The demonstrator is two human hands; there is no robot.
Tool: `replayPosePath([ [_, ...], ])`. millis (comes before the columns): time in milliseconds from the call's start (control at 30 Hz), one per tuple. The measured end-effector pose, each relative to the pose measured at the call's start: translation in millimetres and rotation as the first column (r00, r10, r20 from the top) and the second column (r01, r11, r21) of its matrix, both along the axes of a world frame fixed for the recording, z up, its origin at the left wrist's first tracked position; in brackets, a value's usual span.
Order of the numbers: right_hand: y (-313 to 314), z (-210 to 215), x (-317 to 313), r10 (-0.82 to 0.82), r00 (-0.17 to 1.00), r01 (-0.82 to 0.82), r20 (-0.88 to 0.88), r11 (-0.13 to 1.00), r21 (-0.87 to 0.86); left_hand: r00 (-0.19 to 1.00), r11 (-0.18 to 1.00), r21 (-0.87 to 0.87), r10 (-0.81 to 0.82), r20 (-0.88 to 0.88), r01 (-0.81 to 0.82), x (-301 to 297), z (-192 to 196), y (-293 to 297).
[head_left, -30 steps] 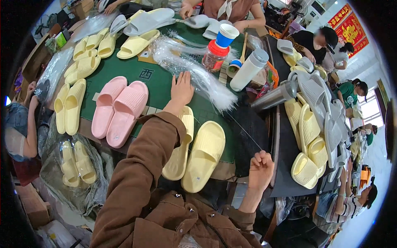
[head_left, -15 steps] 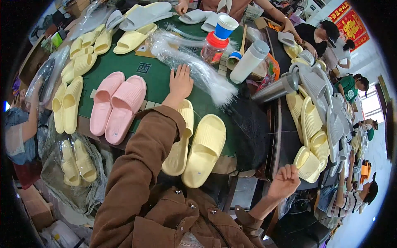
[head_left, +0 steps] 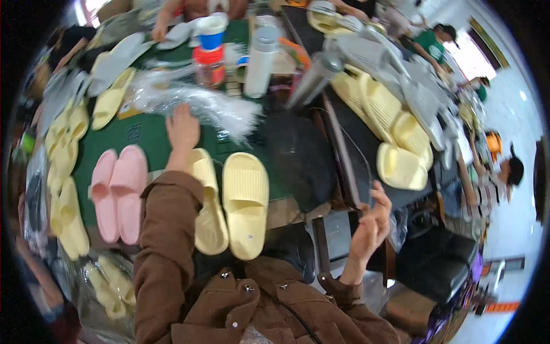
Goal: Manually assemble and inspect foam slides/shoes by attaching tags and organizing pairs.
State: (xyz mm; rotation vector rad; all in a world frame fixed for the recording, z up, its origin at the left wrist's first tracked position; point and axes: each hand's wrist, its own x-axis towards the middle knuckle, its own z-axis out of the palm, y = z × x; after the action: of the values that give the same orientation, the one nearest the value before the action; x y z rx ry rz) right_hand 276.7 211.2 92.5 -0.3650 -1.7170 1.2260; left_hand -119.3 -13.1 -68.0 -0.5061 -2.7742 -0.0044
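Note:
My left hand (head_left: 183, 135) lies with its fingers stretched out at the near edge of a bundle of clear plastic bags (head_left: 189, 94) on the green mat. Below its wrist stand two yellow slippers (head_left: 246, 198) side by side, the left one partly behind my sleeve. A pair of pink slippers (head_left: 127, 192) rests to the left of my forearm. My right hand (head_left: 369, 229) is raised off the table's near right side, fingers loosely bent and apart, slightly blurred. I see nothing held in it.
More yellow slippers (head_left: 64, 143) line the left edge. A side table at right bears piled yellow and grey slippers (head_left: 404, 166). A white bottle (head_left: 262, 63), a steel tumbler (head_left: 315, 80) and a red-lidded jar (head_left: 209, 66) stand at the back. Other people work around.
The view has swung to the right, so the table appears farther left. My left hand stays by the plastic bags. My right hand's fingers have loosened from a curl.

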Motion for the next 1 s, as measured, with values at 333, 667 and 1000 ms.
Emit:
replayPosePath([
  [333, -17, 5, 16, 0.233, 0.971, -0.225, 0.062, 0.968, -0.110, 0.987, 0.990, 0.144, -0.014, 0.159, -0.009, -30, -16, -24],
  [667, -34, -11, 7, 0.462, 0.825, -0.416, 0.327, 0.886, -0.204, 0.680, 0.457, 0.814, -0.725, 0.107, 0.359, 137, 147, 12],
  [1000, -36, 1, 12, 0.667, 0.721, -0.623, 0.187, 0.742, -0.247, 0.329, 0.343, 0.875, -0.916, 0.231, 0.342, 287, 134, -3],
])
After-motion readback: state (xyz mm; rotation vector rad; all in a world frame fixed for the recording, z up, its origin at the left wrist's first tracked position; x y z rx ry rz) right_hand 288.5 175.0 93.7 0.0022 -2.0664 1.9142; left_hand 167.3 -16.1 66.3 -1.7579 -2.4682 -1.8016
